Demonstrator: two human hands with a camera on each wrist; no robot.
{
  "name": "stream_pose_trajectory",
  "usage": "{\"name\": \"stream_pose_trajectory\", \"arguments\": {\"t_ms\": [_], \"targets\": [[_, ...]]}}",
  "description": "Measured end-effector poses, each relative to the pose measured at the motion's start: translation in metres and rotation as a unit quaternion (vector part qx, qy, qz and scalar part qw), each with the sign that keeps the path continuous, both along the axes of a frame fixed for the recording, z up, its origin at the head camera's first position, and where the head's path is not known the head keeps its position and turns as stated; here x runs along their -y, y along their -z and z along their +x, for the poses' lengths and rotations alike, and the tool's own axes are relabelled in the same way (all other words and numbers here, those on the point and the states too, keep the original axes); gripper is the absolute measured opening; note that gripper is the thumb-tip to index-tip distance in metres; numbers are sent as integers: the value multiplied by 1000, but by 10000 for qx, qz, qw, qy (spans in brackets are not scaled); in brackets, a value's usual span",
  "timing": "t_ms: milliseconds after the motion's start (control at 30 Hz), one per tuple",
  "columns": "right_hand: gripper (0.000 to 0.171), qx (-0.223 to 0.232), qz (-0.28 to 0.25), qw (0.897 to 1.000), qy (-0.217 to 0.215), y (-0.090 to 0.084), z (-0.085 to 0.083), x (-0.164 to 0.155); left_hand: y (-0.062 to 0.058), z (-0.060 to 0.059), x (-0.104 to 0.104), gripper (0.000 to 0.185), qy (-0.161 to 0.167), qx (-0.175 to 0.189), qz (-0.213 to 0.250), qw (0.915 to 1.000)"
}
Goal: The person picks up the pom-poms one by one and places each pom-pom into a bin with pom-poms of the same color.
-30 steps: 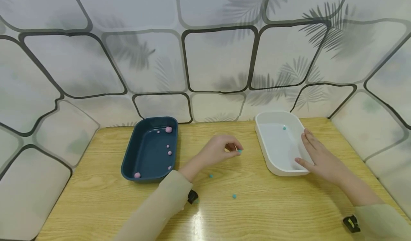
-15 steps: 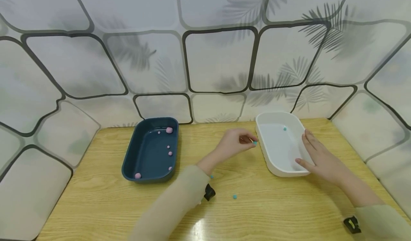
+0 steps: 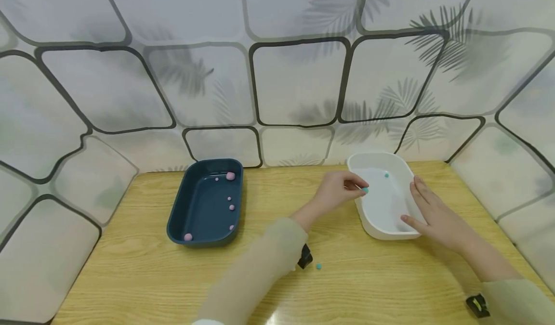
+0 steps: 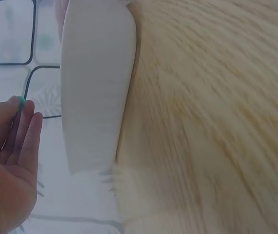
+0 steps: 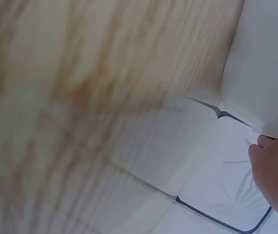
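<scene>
Pale wooden tabletop (image 3: 138,267) at the lower frame: one loose teal bead (image 3: 318,266) is seen nearest. At centre right, a teal bead (image 3: 365,190) is pinched in the left hand (image 3: 338,192) over the white tray (image 3: 368,226), steadied by the flat, relaxed right hand (image 3: 433,214). Tiny, light and likely slippery, it is best held at the fingertips. Pink beads (image 3: 230,175) lie in the blue tray (image 3: 175,219) farther left.

Two trays (image 3: 204,204), five pink balls (image 3: 230,175), three teal balls (image 3: 318,266).
</scene>
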State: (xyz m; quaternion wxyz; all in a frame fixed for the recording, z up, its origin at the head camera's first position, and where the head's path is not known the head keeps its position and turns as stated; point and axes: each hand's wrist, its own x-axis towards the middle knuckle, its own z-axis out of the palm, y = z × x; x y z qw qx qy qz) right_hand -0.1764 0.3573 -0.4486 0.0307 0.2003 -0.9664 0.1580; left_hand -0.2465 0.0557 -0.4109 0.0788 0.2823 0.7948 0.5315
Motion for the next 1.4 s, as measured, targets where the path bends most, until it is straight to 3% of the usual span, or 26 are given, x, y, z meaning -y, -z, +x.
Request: {"name": "stream_pose_trajectory", "arguments": {"t_ms": [433, 667, 1000, 1400], "targets": [[90, -5, -17, 10000, -12, 0, -1, -1, 5, -2, -32, 14, -227, 362, 224, 9988], [90, 71, -21, 10000, 5, -2, -4, -1, 7, -4, -39, 11, -641, 708, 212, 9952], [91, 66, -3, 10000, -22, -2, -8, -3, 7, -7, -47, 12, -1256, 749, 147, 9891], [91, 8, -31, 10000, -78, 1, -8, -5, 8, -6, -38, 12, -1070, 1405, 645, 9822]]}}
